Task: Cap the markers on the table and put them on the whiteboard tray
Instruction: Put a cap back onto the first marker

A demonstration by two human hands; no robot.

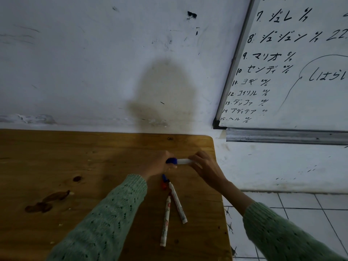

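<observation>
Both hands hold one white marker [183, 161] level above the wooden table [75, 157]. My left hand [160, 164] grips its blue cap [171, 160], which sits on the marker's left end. My right hand [204, 166] grips the white barrel. Two uncapped white markers lie on the table below the hands: one [178, 202] slants up-left, the other [165, 221] lies nearly upright. A loose blue cap [164, 178] and a red cap [164, 186] rest by their tips. The metal whiteboard tray [286, 137] runs along the wall at the right.
The whiteboard [301, 72] with black handwriting hangs above the tray. The table's right edge ends near the tray's left end, with white floor tiles [301, 213] beyond it. Dark knots [47, 202] mark the wood at left. A stained white wall [113, 63] stands behind the table.
</observation>
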